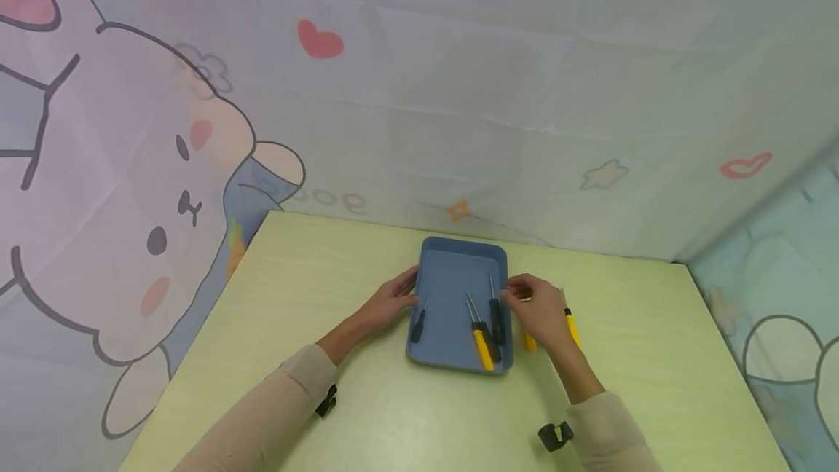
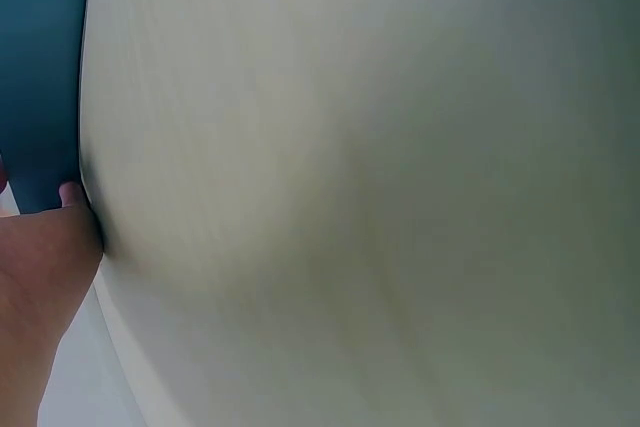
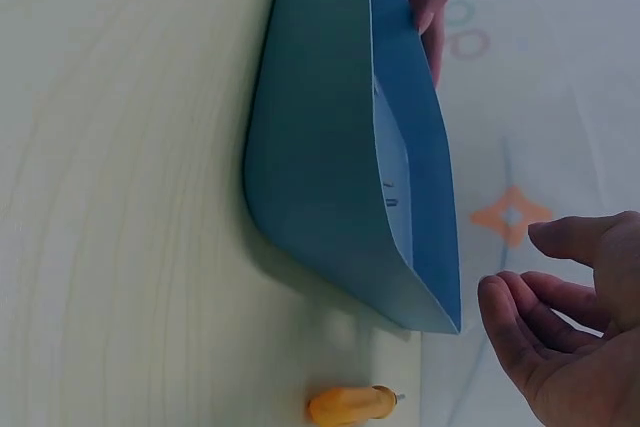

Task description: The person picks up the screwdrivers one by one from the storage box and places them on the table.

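A blue rectangular tray (image 1: pixel 446 268) lies on the table. My left hand (image 1: pixel 390 302) holds its left wall, with the thumb at the rim and fingers along the outside. Over the tray's right rim is my right hand (image 1: pixel 540 309); in the right wrist view its thumb and fingers stand apart with nothing between them. Inside the tray, a small black screwdriver (image 1: pixel 418 328) lies at the left. Towards the right are a yellow-handled screwdriver (image 1: pixel 483 348), a dark brown-handled one (image 1: pixel 491 344) and a black-handled one (image 1: pixel 496 319).
Right of the tray, a yellow handle (image 1: pixel 529 341) shows partly hidden by my right hand. Beyond that hand lies another yellow-handled tool (image 1: pixel 572 328) with a black collar. The pale table (image 1: pixel 328 253) ends at a printed cloth backdrop (image 1: pixel 498 130).
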A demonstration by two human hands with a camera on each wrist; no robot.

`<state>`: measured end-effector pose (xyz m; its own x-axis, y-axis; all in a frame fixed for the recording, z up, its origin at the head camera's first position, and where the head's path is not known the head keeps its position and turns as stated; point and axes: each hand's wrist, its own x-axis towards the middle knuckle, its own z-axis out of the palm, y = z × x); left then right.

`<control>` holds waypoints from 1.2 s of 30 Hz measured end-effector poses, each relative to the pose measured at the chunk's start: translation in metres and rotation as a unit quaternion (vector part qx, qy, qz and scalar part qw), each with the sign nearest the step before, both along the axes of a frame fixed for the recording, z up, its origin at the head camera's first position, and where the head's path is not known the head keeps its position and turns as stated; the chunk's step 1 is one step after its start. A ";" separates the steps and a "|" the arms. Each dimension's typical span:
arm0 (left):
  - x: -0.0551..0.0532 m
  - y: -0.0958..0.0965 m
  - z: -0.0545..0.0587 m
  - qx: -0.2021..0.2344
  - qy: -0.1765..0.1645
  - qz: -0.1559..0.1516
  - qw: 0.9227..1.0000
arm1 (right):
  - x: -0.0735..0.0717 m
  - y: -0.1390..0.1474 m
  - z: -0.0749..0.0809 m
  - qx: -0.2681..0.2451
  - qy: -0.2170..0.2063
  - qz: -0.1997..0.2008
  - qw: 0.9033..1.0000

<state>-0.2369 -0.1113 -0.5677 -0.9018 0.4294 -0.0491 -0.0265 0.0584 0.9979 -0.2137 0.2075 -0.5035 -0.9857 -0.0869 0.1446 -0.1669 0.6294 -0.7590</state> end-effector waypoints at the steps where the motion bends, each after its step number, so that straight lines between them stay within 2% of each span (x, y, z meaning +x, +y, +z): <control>1: 0.000 0.000 0.000 0.001 0.000 0.000 1.000 | 0.000 -0.001 0.000 -0.004 -0.002 0.002 1.000; 8: 0.002 -0.001 0.003 0.003 0.001 -0.004 1.000 | 0.001 -0.010 -0.002 -0.016 -0.017 0.014 1.000; 18: 0.001 -0.001 0.001 0.005 -0.001 0.000 1.000 | 0.006 -0.022 -0.007 -0.035 -0.008 0.031 0.999; 36: 0.002 -0.001 0.001 0.004 -0.007 0.001 1.000 | 0.009 -0.044 -0.013 -0.057 -0.053 0.068 0.995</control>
